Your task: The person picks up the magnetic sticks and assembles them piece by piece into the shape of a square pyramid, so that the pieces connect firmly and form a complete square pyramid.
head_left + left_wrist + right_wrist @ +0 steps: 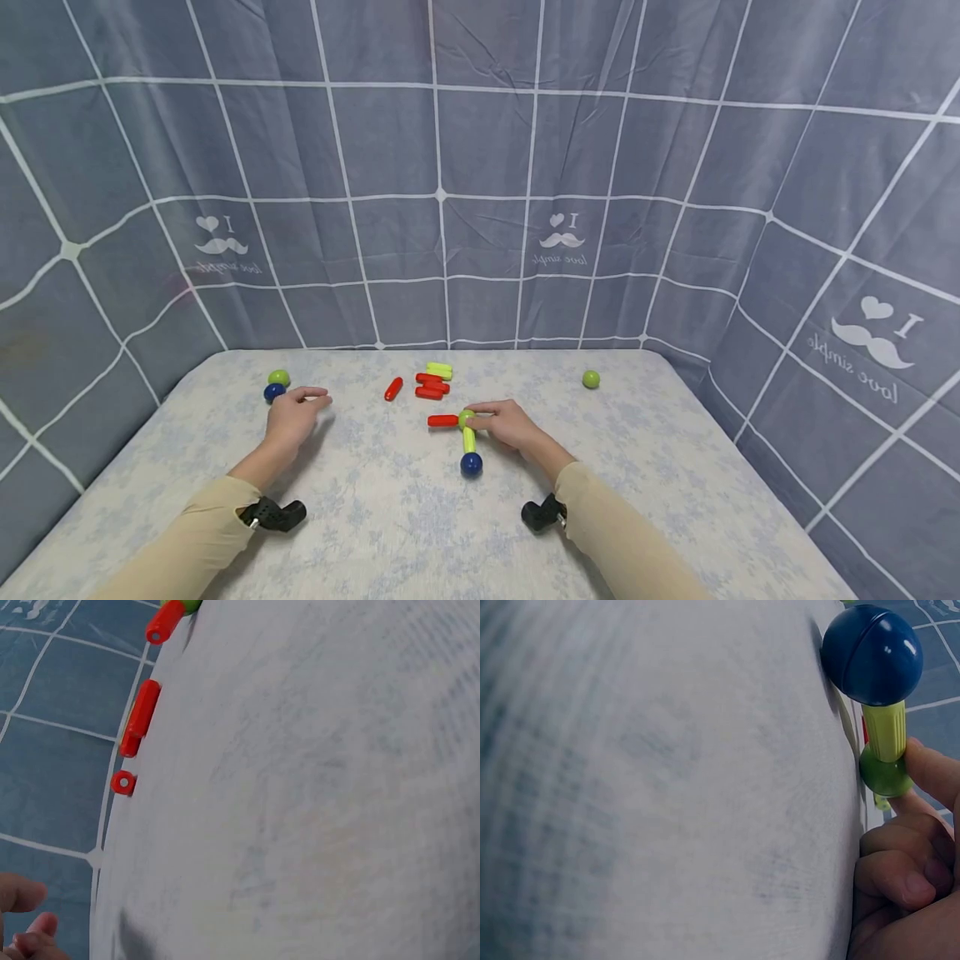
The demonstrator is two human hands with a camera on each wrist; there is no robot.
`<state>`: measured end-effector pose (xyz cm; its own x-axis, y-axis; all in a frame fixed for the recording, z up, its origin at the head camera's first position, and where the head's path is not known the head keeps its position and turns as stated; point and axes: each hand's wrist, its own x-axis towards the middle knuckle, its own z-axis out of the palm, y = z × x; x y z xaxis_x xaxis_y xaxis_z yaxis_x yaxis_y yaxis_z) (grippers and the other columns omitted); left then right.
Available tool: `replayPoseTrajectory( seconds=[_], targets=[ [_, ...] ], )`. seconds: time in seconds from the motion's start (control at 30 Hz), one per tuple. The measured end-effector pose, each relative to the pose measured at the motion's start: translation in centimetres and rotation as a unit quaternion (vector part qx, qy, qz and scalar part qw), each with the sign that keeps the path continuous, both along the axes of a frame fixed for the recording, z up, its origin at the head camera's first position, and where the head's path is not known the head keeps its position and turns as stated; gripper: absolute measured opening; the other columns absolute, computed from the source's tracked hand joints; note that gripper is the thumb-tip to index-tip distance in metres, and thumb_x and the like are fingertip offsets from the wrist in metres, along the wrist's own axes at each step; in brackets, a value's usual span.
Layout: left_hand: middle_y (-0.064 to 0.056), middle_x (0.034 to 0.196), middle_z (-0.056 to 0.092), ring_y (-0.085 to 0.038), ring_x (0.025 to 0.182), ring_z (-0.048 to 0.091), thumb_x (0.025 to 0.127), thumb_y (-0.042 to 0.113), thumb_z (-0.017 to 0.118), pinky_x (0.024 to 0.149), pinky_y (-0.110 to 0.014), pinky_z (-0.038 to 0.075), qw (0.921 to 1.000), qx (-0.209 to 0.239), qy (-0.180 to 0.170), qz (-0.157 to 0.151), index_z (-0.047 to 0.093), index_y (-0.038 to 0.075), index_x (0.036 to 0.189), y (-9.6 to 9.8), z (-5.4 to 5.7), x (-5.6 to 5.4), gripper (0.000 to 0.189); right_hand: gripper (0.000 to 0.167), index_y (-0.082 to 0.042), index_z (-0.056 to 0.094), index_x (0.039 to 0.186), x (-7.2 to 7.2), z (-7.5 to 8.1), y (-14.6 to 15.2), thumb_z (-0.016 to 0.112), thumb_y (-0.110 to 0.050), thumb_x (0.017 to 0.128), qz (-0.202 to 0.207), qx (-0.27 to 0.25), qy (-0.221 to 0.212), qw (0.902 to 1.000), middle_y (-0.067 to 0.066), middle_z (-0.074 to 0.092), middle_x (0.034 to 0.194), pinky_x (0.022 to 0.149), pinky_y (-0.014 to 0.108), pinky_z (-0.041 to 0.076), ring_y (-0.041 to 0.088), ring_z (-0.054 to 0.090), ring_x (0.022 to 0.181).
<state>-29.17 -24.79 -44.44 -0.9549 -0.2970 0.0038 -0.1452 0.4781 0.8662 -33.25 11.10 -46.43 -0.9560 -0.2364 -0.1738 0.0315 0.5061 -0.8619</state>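
Observation:
Between thumb and index finger, my right hand [506, 422] pinches a green ball [886, 774] in the middle of a small assembly on the table. A red rod [442, 421] extends left from that ball. A yellow-green rod [887, 731] runs from it toward me to a dark blue ball [471, 465]. My left hand [292, 417] hovers at the left with loosely bent fingers and nothing in its grasp. Just beyond it lie another blue ball [274, 392] and another green ball [279, 377], partly hidden by the hand or each other.
Several red rods [432, 386] lie at the back middle, with yellow-green rods [439, 368] behind them. One red rod [393, 389] lies apart to their left. At the back right sits a lone green ball [591, 380]. A grey checked curtain [487, 142] surrounds the patterned table [375, 517].

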Motion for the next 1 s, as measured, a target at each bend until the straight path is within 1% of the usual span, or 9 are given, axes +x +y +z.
replayPoseTrajectory(
  seconds=[0.1,0.2,0.33,0.4,0.6,0.67,0.77,0.87,1.0],
  targets=[
    [-0.019,0.121,0.056,-0.021,0.082,0.049,0.101,0.029,0.058,0.062,-0.033,0.041,0.9991,0.026,0.003,0.032,0.06,0.002,0.135,-0.5,0.0,-0.3,0.043,0.038,-0.026,0.074,0.124,0.1,0.2,0.1,0.077,-0.037,0.088,-0.001,0.001,0.004,1.0,-0.007,0.027,0.05,0.04,0.025,0.026,0.01,0.022,0.04],
    [-0.025,0.138,0.049,-0.032,0.099,0.057,0.102,0.03,0.057,0.067,-0.034,0.042,0.9969,0.053,0.006,0.057,0.056,0.002,0.139,-1.0,0.1,-0.4,0.047,0.037,-0.025,0.074,0.124,0.1,0.2,0.2,0.077,-0.037,0.089,0.0,0.0,0.005,1.0,-0.007,0.027,0.049,0.04,0.026,0.026,0.01,0.022,0.04],
    [-0.026,0.151,0.039,-0.038,0.125,0.047,0.102,0.031,0.055,0.076,-0.035,0.042,0.9942,0.07,0.014,0.081,0.052,0.001,0.142,-1.4,0.2,-0.7,0.05,0.037,-0.025,0.074,0.124,0.2,0.2,0.5,0.077,-0.037,0.088,-0.001,-0.002,0.006,1.0,-0.007,0.027,0.049,0.04,0.026,0.025,0.011,0.022,0.04],
    [-0.026,0.148,0.042,-0.036,0.12,0.05,0.102,0.03,0.056,0.076,-0.035,0.044,0.9928,0.074,0.018,0.092,0.052,0.0,0.142,-1.6,0.1,-1.0,0.051,0.037,-0.026,0.074,0.124,0.2,0.2,0.6,0.077,-0.037,0.088,-0.001,-0.003,0.005,1.0,-0.007,0.028,0.049,0.04,0.026,0.025,0.011,0.022,0.04],
    [-0.028,0.151,0.04,-0.04,0.134,0.045,0.1,0.025,0.058,0.1,-0.045,0.044,0.9886,0.097,0.031,0.111,0.049,-0.002,0.144,-2.3,-0.3,-1.3,0.052,0.038,-0.025,0.074,0.124,0.2,0.2,0.7,0.076,-0.037,0.089,-0.005,-0.002,0.006,1.0,-0.007,0.027,0.049,0.04,0.026,0.025,0.011,0.022,0.04],
    [-0.029,0.153,0.038,-0.039,0.135,0.043,0.1,0.024,0.059,0.103,-0.046,0.043,0.9855,0.107,0.029,0.128,0.046,-0.001,0.146,-2.8,-0.5,-1.3,0.054,0.038,-0.026,0.074,0.124,0.2,0.1,0.6,0.076,-0.038,0.089,-0.002,0.003,0.01,0.9999,-0.006,0.035,0.052,0.041,0.026,0.026,0.012,0.023,0.042],
    [-0.029,0.153,0.036,-0.039,0.133,0.044,0.099,0.025,0.059,0.102,-0.048,0.044,0.9789,0.122,0.019,0.163,0.041,0.003,0.151,-3.5,-0.7,-1.1,0.059,0.039,-0.026,0.073,0.125,0.1,0.0,0.3,0.076,-0.04,0.088,0.008,0.017,0.022,0.9996,-0.002,0.064,0.081,0.049,0.026,0.03,0.01,0.029,0.05],
    [-0.029,0.154,0.035,-0.041,0.135,0.046,0.099,0.025,0.059,0.106,-0.049,0.043,0.974,0.132,0.012,0.184,0.037,0.005,0.153,-4.0,-0.9,-1.0,0.062,0.04,-0.026,0.073,0.125,0.1,0.1,0.1,0.076,-0.042,0.088,0.017,0.023,0.026,0.9993,0.003,0.067,0.123,0.053,0.028,0.032,0.011,0.03,0.053],
    [-0.028,0.159,0.029,-0.044,0.141,0.04,0.099,0.025,0.06,0.112,-0.052,0.038,0.9747,0.14,0.011,0.174,0.034,0.004,0.155,-4.2,-0.8,-1.5,0.065,0.04,-0.026,0.074,0.125,0.0,0.1,0.2,0.076,-0.041,0.088,0.011,0.027,0.027,0.9992,0.005,0.064,0.132,0.056,0.028,0.033,0.012,0.034,0.058]
  ],
)
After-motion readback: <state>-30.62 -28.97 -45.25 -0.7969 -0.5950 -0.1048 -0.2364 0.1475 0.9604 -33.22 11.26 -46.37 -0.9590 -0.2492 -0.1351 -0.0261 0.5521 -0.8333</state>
